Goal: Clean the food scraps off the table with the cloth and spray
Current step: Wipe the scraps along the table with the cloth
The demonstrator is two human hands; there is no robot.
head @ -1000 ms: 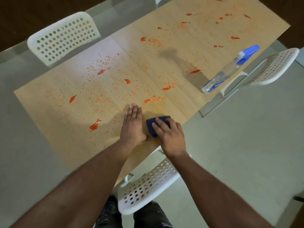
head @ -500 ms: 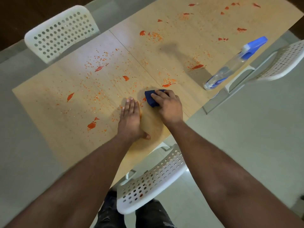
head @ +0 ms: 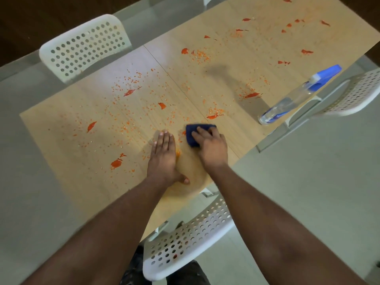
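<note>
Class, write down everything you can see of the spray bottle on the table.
The spray bottle has a clear plastic-looking body, a blue trigger head with a white part, and a blue label near its base. It stands near the table's right edge, looking slanted in this wide-angle view. Neither hand touches it; a white chair stands just beyond it.

Domestic dining area: a wood-grain counter (head: 236, 33) strewn with orange-red food scraps (head: 116, 163), flanked by white perforated plastic chairs (head: 84, 48), stands on a pale tiled floor (head: 308, 182); a spray bottle (head: 296, 99) rests near the counter's edge.
</note>
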